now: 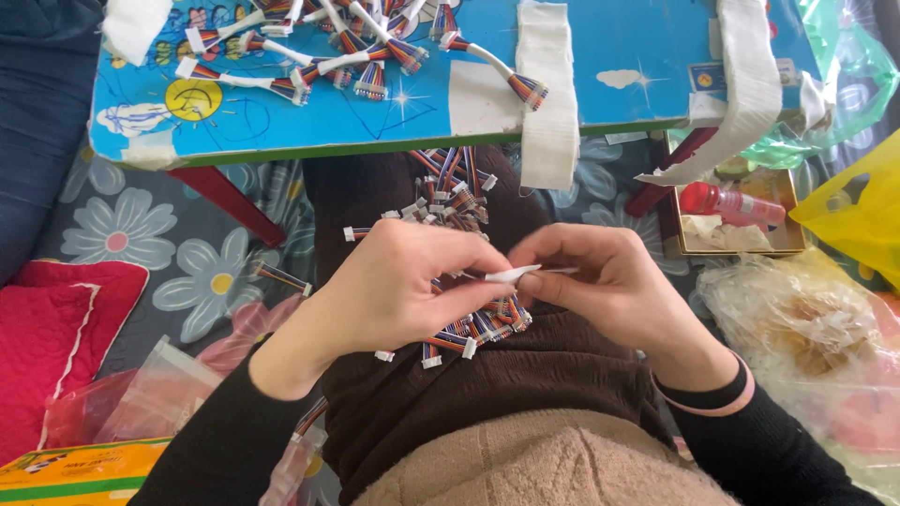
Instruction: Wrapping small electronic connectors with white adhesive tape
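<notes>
The person sits with a low blue table (600, 56) over the knees, and both hands meet above the lap. The left hand (394, 286) has its fingers curled together, pinching one end of a small white strip (514, 274), which looks like tape; the right hand (614, 281) pinches the other end between thumb and forefinger, so the strip lies stretched between them. Just under the hands, on the brown lap, is a heap of short rainbow cables (469, 323) with white plugs, and more of them trail toward the table's near edge. Finished-looking bundles (319, 56), wrapped in white, lie along the table's far left edge. Wide white tape strips (548, 94) hang over its near edge. A red cushion (56, 319) sits on the floral cloth to the left, a yellow bag (858, 206) to the right. To handle the strip well, it seems best to keep it taut and flat, sticky side away from the fingertips, and to hold it only by its ends.
</notes>
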